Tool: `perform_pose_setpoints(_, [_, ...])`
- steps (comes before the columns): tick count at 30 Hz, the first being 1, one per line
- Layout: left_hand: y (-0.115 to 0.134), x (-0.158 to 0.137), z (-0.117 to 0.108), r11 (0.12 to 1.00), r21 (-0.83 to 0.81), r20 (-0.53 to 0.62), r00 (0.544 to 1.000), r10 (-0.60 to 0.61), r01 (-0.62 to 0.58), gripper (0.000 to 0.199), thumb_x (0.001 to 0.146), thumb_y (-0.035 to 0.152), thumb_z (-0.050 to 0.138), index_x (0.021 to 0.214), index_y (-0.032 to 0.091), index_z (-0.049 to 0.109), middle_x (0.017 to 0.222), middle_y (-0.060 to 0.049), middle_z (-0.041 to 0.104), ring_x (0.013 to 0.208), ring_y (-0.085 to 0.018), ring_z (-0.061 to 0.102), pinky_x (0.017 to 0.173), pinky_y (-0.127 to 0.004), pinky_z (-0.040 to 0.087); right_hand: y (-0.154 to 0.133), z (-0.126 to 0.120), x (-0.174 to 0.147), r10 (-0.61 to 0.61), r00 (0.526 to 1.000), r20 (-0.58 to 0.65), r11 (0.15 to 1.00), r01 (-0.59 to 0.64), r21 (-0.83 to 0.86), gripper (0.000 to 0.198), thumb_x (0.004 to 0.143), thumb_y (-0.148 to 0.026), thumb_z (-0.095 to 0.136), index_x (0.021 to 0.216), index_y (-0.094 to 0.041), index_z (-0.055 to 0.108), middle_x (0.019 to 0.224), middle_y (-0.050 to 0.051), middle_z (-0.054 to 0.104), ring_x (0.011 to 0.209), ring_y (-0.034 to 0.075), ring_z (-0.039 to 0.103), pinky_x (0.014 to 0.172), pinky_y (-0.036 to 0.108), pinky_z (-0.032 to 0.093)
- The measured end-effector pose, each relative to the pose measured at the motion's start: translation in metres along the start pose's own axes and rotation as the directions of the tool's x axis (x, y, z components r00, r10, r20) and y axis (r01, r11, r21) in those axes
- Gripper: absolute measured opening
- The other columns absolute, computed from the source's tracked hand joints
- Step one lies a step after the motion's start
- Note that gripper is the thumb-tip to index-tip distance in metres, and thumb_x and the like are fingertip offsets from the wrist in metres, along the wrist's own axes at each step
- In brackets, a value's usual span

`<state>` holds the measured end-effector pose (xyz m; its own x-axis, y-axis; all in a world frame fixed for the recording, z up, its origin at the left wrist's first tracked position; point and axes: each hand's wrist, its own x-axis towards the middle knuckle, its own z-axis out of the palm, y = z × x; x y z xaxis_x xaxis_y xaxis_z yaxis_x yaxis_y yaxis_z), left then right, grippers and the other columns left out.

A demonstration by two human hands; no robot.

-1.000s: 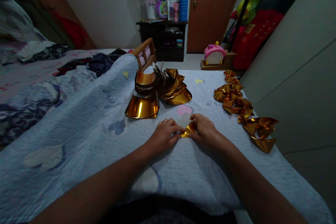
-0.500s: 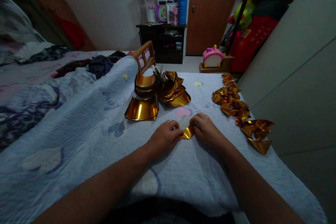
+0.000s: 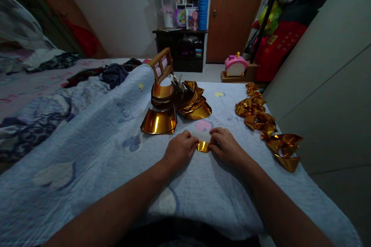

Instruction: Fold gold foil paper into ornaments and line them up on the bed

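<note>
Between my hands, low over the blue bedspread, is a sheet of gold foil paper (image 3: 203,147), its near edge folded up to show gold and its pale back facing up beyond. My left hand (image 3: 182,147) pinches its left end between thumb and fingers. At the right end, my right hand (image 3: 225,144) grips it with fingers bent. Ahead and to the left lies a fanned stack of curved gold foil sheets (image 3: 159,120). Along the right edge runs a row of folded, crumpled gold foil pieces (image 3: 260,121).
The blue patterned bedspread (image 3: 116,185) rises in a ridge on the left beside rumpled clothes (image 3: 114,75). A small wooden frame (image 3: 161,63) stands behind the foil stack. A pale cabinet (image 3: 327,96) borders the right side. Farther back are a pink toy (image 3: 235,65) and a dark stand (image 3: 179,48).
The gold fold has gone from a pointed shape to a flatter, straighter strip. My hands have shifted slightly, and the whole view has moved a little.
</note>
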<state>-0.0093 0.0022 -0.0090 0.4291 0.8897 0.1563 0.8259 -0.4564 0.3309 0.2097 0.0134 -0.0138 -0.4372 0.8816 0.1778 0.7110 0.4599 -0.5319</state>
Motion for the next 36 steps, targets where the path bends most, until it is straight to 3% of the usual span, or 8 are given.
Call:
perform_pose_setpoints(4, [0.001,0.002,0.003,0.995,-0.08,-0.028,0.998,-0.053,0.051,0.023,0.091,0.024,0.063,0.113,0.019,0.067,0.104,-0.008,0.062,0.095,-0.024,0.061,0.087,-0.038,0.051,-0.003,0.001,0.0,-0.021,1.0,-0.009,1.0,0.021,0.019,0.009,0.08,-0.011,0.063,0.081,-0.02,0.062,0.114,0.011,0.063,0.108,0.027,0.054,0.096,0.046,0.043])
perform_pose_setpoints(9, [0.0,0.005,0.01,0.988,-0.127,-0.103,0.99,-0.101,0.088,0.045,0.085,0.023,0.068,0.128,0.019,0.056,0.114,-0.01,0.059,0.109,-0.029,0.056,0.098,-0.047,0.048,-0.003,0.004,-0.002,-0.037,0.999,-0.025,0.999,0.037,-0.002,0.008,0.078,-0.012,0.063,0.08,-0.02,0.064,0.129,0.014,0.059,0.121,0.032,0.049,0.099,0.052,0.041])
perform_pose_setpoints(20, [-0.004,0.009,0.013,0.943,-0.333,-0.078,0.995,-0.06,0.031,0.057,0.081,0.014,0.063,0.136,0.017,0.048,0.122,-0.012,0.057,0.115,-0.028,0.053,0.104,-0.048,0.044,-0.011,-0.005,-0.001,-0.124,0.991,0.059,0.98,0.113,0.165,0.011,0.077,-0.008,0.06,0.078,-0.019,0.062,0.126,0.014,0.062,0.121,0.028,0.056,0.104,0.049,0.042])
perform_pose_setpoints(25, [-0.004,0.006,0.011,0.907,-0.415,-0.121,0.983,-0.136,0.074,0.061,0.082,0.017,0.064,0.139,0.02,0.043,0.125,-0.011,0.053,0.114,-0.027,0.053,0.106,-0.054,0.043,-0.013,-0.008,-0.001,-0.096,0.995,-0.025,0.946,0.099,0.307,0.012,0.079,-0.009,0.056,0.079,-0.021,0.057,0.131,0.014,0.058,0.125,0.028,0.056,0.097,0.045,0.049])
perform_pose_setpoints(28, [-0.002,0.006,0.008,0.735,-0.66,-0.043,0.968,-0.245,0.157,0.061,0.085,0.021,0.063,0.141,0.021,0.038,0.121,-0.01,0.052,0.103,-0.022,0.059,0.091,-0.044,0.054,-0.013,-0.009,-0.001,-0.071,0.991,-0.113,0.935,0.106,0.34,0.01,0.081,-0.011,0.056,0.081,-0.022,0.056,0.136,0.014,0.054,0.129,0.028,0.053,0.1,0.047,0.048])
perform_pose_setpoints(31, [0.0,0.008,0.004,0.42,-0.882,0.069,0.938,-0.338,0.216,0.062,0.086,0.025,0.065,0.14,0.024,0.036,0.116,-0.007,0.053,0.092,-0.017,0.063,0.079,-0.033,0.056,-0.015,-0.01,-0.001,-0.044,0.981,-0.188,0.93,0.109,0.35,0.009,0.082,-0.014,0.057,0.082,-0.023,0.055,0.135,0.012,0.054,0.128,0.028,0.053,0.104,0.049,0.045])
perform_pose_setpoints(33, [0.002,0.01,0.003,0.243,-0.945,0.121,0.923,-0.365,0.219,0.063,0.085,0.026,0.07,0.138,0.025,0.037,0.112,-0.006,0.058,0.089,-0.015,0.065,0.078,-0.03,0.055,-0.017,-0.009,-0.001,-0.026,0.975,-0.223,0.928,0.106,0.356,0.009,0.083,-0.015,0.057,0.081,-0.024,0.055,0.133,0.011,0.055,0.128,0.027,0.053,0.107,0.049,0.043])
perform_pose_setpoints(36, [0.004,0.012,0.003,0.079,-0.975,0.17,0.922,-0.347,0.21,0.062,0.081,0.03,0.076,0.133,0.023,0.043,0.105,-0.004,0.066,0.086,-0.015,0.066,0.075,-0.027,0.052,-0.018,-0.009,-0.001,-0.025,0.97,-0.241,0.926,0.113,0.36,0.007,0.083,-0.017,0.058,0.081,-0.023,0.056,0.135,0.012,0.054,0.13,0.028,0.052,0.109,0.05,0.04])
